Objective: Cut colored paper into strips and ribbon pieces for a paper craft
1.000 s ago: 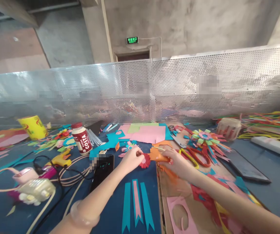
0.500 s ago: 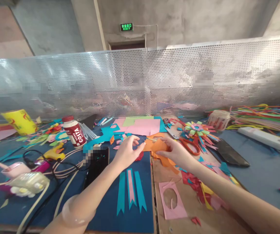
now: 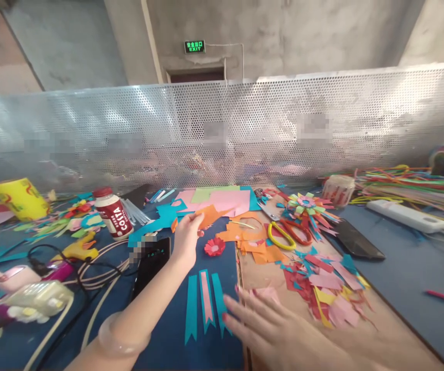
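My left hand (image 3: pixel 186 237) pinches a piece of orange paper (image 3: pixel 208 217) above the middle of the table. Just right of its fingers a red paper flower (image 3: pixel 215 246) lies on the blue surface. Closer to me are forked teal paper strips (image 3: pixel 192 309), with a pink strip (image 3: pixel 206 296) layered on the middle one. My right hand (image 3: pixel 264 319) is low and near, palm down with fingers spread, holding nothing. Its fingertips overlap the rightmost teal strip, and it hides most of a pink sheet (image 3: pixel 269 294).
Yellow-handled scissors (image 3: pixel 282 236), orange paper scraps (image 3: pixel 258 247) and a multicoloured paper flower (image 3: pixel 307 203) lie right of centre. Paper offcuts (image 3: pixel 332 288) are piled nearer. Phones (image 3: pixel 361 239), a red bottle (image 3: pixel 113 214), a yellow glue gun (image 3: pixel 77 248) and cables flank the work area.
My right hand has let go of the orange paper and come back toward me, fingers spread. My left hand has moved slightly left with an orange piece, and the red flower is uncovered.
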The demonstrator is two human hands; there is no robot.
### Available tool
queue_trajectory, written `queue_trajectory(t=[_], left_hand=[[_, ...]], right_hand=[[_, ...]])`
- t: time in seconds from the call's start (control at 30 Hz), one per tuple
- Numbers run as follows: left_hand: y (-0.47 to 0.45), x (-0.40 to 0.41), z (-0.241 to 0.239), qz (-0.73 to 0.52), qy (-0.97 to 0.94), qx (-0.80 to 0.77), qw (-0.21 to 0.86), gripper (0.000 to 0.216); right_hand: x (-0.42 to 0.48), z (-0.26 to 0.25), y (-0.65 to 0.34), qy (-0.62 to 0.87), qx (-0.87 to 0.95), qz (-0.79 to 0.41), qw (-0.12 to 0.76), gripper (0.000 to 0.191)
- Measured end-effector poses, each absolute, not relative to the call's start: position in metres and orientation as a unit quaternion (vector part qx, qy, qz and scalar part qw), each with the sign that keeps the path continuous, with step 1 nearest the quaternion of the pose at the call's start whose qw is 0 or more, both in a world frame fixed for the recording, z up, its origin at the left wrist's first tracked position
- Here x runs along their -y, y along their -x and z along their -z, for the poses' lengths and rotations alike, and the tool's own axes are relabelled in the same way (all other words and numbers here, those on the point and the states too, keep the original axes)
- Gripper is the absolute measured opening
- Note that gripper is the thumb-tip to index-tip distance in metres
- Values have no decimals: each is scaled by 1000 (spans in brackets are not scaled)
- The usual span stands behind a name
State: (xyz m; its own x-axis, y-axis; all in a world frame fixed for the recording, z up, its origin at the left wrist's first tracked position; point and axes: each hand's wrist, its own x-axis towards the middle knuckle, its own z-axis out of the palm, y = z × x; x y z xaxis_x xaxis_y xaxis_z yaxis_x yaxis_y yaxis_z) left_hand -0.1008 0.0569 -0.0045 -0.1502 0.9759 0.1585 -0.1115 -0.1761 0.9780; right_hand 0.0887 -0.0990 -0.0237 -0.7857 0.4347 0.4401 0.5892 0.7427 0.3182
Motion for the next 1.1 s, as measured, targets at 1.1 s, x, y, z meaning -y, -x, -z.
queue_trajectory(t=[1.1], left_hand=[[100, -55, 3, -606, -465, -466, 447, 22]], right_hand=[[13, 37, -58, 563, 803, 91, 176, 13]])
